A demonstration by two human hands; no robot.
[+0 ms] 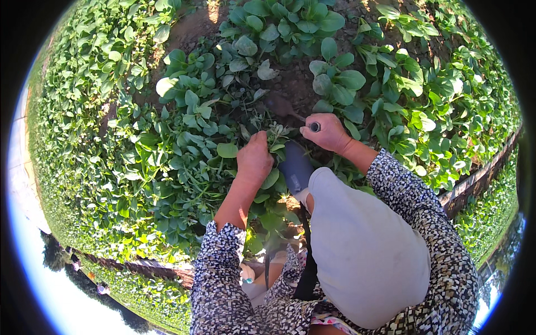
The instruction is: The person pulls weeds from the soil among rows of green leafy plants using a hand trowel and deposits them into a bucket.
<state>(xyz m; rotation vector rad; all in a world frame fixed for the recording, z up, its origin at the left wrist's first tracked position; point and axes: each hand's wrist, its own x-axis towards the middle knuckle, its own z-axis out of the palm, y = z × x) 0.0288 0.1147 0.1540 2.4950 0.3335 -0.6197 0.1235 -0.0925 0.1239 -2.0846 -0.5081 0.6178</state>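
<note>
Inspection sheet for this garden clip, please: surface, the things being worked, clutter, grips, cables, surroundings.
Surface: bare brown soil between dense green plants.
Job's things: a small leafy weed clump; a hand tool, blade in the soil.
Clutter: nothing seen.
Grips: left hand closed on the weed clump; right hand fisted around the tool's handle.
Cables: nothing seen; a dark strap hangs at the person's front.
Surroundings: leafy greens all round, a wooden bed edge at right.
</note>
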